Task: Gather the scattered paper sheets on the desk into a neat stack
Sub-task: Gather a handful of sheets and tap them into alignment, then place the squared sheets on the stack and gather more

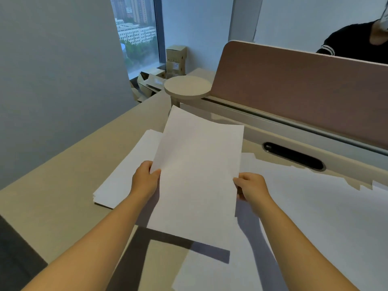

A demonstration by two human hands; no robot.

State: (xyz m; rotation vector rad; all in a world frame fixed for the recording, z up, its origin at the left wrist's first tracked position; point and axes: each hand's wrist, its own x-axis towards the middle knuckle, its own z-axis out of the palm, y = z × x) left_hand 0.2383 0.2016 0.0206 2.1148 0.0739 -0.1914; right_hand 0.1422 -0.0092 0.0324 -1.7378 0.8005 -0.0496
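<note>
Plainly the risk lies in the sheet (pixel 197 171) itself: it is thin, limp white paper, held up off the bench (pixel 63 196) by its two long edges only, and its far end already bows and curls. The left hand (pixel 144 179) pinches the left edge, thumb on top and fingers (pixel 147 164) curled beneath; the right hand (pixel 251 185) grips the right edge the same way, fingers clamped on the paper. If either pinch slackens, the sheet could sag, slide out or crease. Set down askew, it would overhang the stack (pixel 126 171) lying just left of it and spoil the neat edges. That stack is a low pile of flat white sheets, its corners slightly stepped, so a careless landing could push the top ones further out of line. More loose sheets (pixel 315 206) spread overlapping across the right of the bench, edges jagged against each other; an arm dragged over them could scatter them more. The bench top is smooth, matt beige, and likely gives slick paper little hold. Behind stands a pinkish felt-like divider (pixel 294 91) with a rounded corner.
</note>
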